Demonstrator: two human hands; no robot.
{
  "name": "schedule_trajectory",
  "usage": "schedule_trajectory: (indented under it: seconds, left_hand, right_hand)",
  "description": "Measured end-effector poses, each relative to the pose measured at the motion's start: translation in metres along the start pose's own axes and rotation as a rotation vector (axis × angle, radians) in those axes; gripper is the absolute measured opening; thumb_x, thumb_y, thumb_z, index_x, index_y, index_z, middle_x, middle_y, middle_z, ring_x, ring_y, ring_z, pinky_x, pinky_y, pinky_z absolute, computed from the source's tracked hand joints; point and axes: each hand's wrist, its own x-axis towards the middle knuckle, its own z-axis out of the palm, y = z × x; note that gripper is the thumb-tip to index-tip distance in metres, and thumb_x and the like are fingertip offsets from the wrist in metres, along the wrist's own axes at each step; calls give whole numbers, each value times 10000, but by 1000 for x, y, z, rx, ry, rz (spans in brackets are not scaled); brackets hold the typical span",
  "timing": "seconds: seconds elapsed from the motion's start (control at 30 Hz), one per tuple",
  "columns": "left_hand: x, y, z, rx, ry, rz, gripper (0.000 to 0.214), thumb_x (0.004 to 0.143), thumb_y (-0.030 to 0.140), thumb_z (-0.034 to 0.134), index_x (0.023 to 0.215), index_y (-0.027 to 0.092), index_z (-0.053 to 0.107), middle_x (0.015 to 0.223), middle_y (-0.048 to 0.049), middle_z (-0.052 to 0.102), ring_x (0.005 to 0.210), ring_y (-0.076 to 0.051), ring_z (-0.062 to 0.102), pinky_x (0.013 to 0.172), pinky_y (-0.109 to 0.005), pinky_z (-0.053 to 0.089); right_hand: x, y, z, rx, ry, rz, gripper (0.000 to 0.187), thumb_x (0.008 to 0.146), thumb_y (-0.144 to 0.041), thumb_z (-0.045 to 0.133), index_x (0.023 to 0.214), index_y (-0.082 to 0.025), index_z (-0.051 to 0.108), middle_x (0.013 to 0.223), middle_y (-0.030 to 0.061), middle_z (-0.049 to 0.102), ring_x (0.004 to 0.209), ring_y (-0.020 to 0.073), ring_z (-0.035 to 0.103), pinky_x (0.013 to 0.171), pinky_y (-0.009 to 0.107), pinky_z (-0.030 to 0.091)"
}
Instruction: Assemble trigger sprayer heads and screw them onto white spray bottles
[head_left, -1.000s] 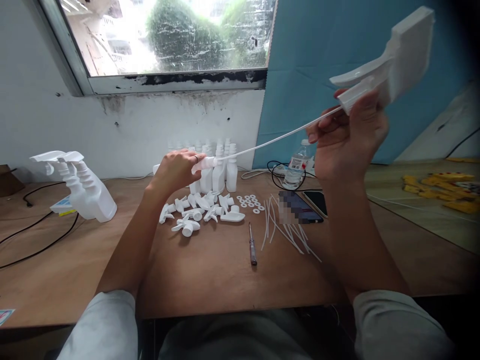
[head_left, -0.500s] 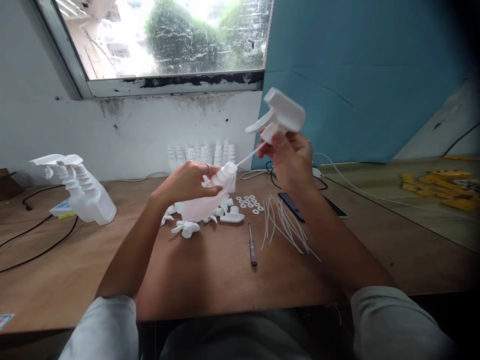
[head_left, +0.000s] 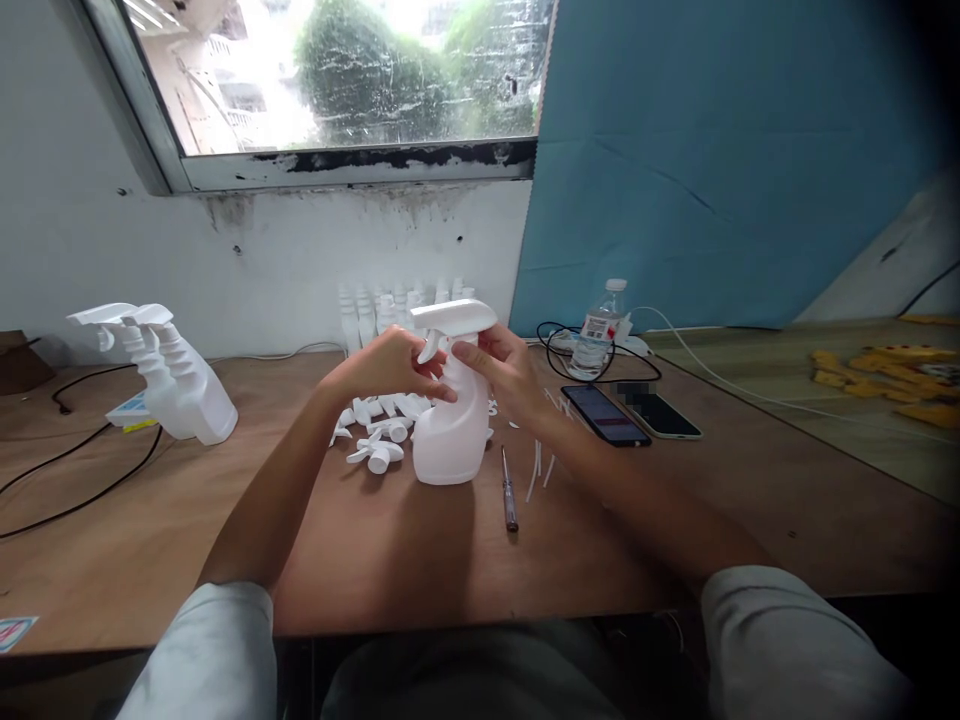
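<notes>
A white spray bottle (head_left: 452, 435) stands upright on the wooden table (head_left: 420, 550) in front of me, its trigger head (head_left: 452, 318) seated on the neck. My left hand (head_left: 390, 365) is closed on the neck from the left, just below the trigger. From the right, my right hand (head_left: 504, 368) is wrapped round the collar under the head. Behind the bottle lie several loose white trigger parts (head_left: 373, 455), and thin white dip tubes (head_left: 538, 462) lie to its right.
Two finished spray bottles (head_left: 176, 380) lie at the left. A row of empty white bottles (head_left: 390, 305) stands by the wall. A screwdriver (head_left: 509, 492), two phones (head_left: 630, 412), a water bottle (head_left: 598, 335) and black cables (head_left: 75, 480) are on the table.
The right hand came down from high at the right and brought the trigger head with its tube into the bottle. The bottle, tilted in the left hand before, now stands upright.
</notes>
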Motion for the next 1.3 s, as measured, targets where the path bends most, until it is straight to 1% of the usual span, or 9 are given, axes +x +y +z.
schedule_trajectory:
  seconds: [0.27, 0.43, 0.5, 0.63, 0.73, 0.9, 1.1, 1.2, 1.3]
  left_hand:
    - [4, -6, 1, -44, -166, 8, 293, 627, 334, 812, 718, 140, 612, 704, -10, 668, 654, -120, 630, 567, -197, 491]
    - [-8, -2, -19, 38, -266, 50, 296, 678, 346, 777, 866, 158, 646, 845, -32, 689, 724, -144, 657, 594, -217, 520]
    - [-15, 1, -28, 26, -151, 107, 298, 727, 366, 742, 909, 157, 634, 861, -39, 676, 738, -140, 650, 627, -222, 532]
    - [-25, 13, -33, 30, 226, 207, 386, 800, 416, 686, 1089, 176, 597, 921, -50, 680, 759, -124, 640, 692, -221, 540]
    - [-24, 21, -24, 146, 328, 239, 379, 824, 428, 666, 1130, 208, 625, 927, -35, 697, 677, -93, 624, 673, -205, 533]
    - [-20, 23, -15, 127, 364, 248, 298, 819, 433, 671, 974, 178, 663, 802, -28, 699, 537, -80, 595, 507, -182, 486]
    - [-20, 18, -17, -71, 294, 252, 240, 826, 390, 673, 843, 157, 617, 695, -25, 659, 505, -82, 567, 510, -208, 514]
    - [-19, 16, -16, -108, 290, 255, 216, 829, 370, 676, 858, 160, 633, 595, -3, 602, 488, -84, 541, 502, -216, 498]
    - [-17, 14, -14, -137, 317, 278, 206, 820, 359, 690, 860, 160, 651, 606, -3, 590, 486, -78, 523, 486, -216, 473]
  right_hand:
    - [-11, 16, 7, 50, 22, -37, 271, 762, -378, 736, 909, -183, 619, 823, 18, 634, 725, 141, 599, 679, 302, 516]
    - [-15, 14, 9, 20, -31, -53, 329, 775, -387, 729, 1000, -191, 592, 886, 27, 648, 791, 155, 629, 727, 315, 535]
    - [-16, 13, 12, 34, -73, -24, 357, 789, -405, 713, 1029, -188, 563, 863, 24, 649, 743, 156, 644, 676, 310, 543]
    - [-17, 12, 15, 85, -165, 28, 413, 809, -433, 685, 1089, -201, 488, 924, 33, 660, 620, 142, 659, 568, 293, 544]
    - [-16, 13, 14, 116, -208, 26, 410, 831, -409, 669, 1117, -209, 453, 828, 10, 663, 614, 145, 656, 585, 303, 550]
    - [-19, 16, 11, 217, -244, 53, 374, 864, -434, 608, 1125, -211, 460, 770, -2, 626, 595, 132, 609, 562, 292, 527]
    - [-20, 17, 12, 202, -232, 52, 289, 864, -411, 618, 981, -184, 483, 747, 6, 615, 603, 134, 604, 566, 287, 515]
    - [-18, 15, 13, 157, -188, 63, 407, 798, -378, 709, 1040, -219, 422, 721, -29, 610, 573, 132, 592, 561, 293, 513]
    - [-18, 14, 13, 207, -242, 61, 430, 831, -419, 652, 1135, -223, 420, 728, -27, 598, 562, 126, 574, 557, 293, 505]
